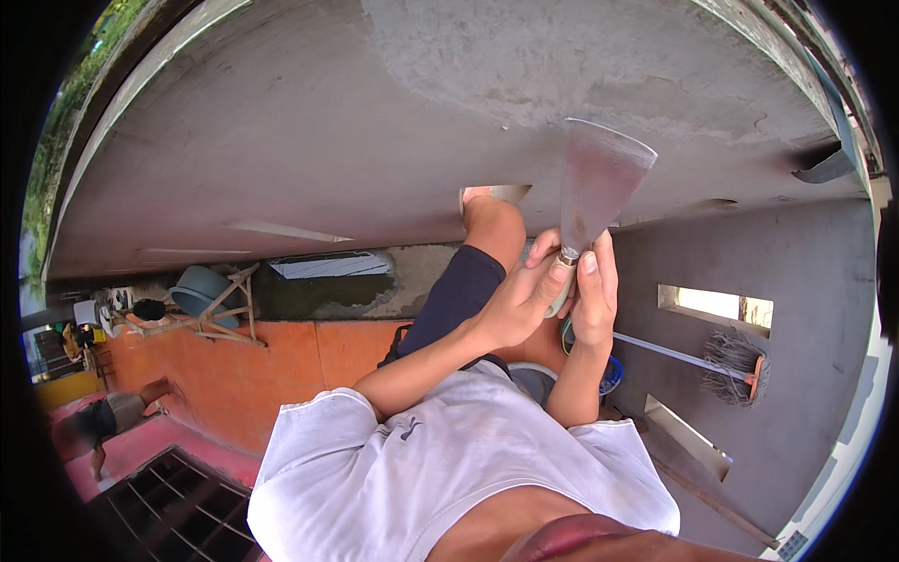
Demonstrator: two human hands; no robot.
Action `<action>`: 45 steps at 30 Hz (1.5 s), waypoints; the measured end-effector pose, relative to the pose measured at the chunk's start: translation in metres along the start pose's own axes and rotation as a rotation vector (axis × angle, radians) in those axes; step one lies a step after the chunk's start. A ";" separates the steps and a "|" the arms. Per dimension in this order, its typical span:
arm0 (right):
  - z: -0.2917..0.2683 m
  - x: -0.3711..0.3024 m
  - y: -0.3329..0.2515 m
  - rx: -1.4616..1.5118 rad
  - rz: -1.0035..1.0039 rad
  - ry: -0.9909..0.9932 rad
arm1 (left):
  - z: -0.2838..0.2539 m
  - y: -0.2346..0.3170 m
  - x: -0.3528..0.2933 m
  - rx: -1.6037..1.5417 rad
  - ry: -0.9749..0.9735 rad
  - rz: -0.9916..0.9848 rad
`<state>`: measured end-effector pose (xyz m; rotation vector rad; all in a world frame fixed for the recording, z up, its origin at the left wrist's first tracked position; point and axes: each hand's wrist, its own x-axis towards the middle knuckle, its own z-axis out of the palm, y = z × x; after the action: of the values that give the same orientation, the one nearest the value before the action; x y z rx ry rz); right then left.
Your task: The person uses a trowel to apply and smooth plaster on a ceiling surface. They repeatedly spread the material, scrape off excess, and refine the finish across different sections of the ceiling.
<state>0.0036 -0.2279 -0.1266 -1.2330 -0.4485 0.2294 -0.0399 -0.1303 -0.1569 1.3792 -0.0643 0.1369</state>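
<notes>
A putty knife (604,178) with a wide metal blade and a pale handle is held up in front of my chest, its blade pointing toward the grey wall (309,122). My left hand (520,302) is closed round the handle, thumb along it. Beside it, my right hand (596,295) is closed on the knife where blade and handle meet, thumb and fingers at the blade's lower edge. The blade carries brownish smears. Behind it, the wall shows a lighter, rough patch (487,56). One bare foot (479,194) rests in a slot in the wall.
A mop (735,370) leans by the right wall, which has slot openings (716,307). A bucket (534,377) and a blue basket (611,375) stand below me. Leftward are a wooden stand (245,304), a grey-green basin (198,292) and another person (112,417). Water (328,290) lies along the wall's foot.
</notes>
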 end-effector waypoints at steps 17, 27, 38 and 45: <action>-0.007 0.010 0.011 -0.086 0.110 0.045 | -0.041 0.057 0.017 0.781 0.055 0.344; -0.003 0.022 -0.013 -0.127 0.135 -0.036 | -0.042 0.048 0.020 1.069 0.250 0.380; 0.001 0.016 -0.025 -0.252 0.157 0.007 | -0.039 0.051 0.017 1.098 0.284 0.364; 0.007 0.026 -0.028 -0.221 0.181 -0.069 | -0.040 0.050 0.017 1.071 0.376 0.390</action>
<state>0.0214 -0.2207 -0.0931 -1.4881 -0.4303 0.3849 -0.0309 -0.0813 -0.1139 2.3676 0.0708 0.8481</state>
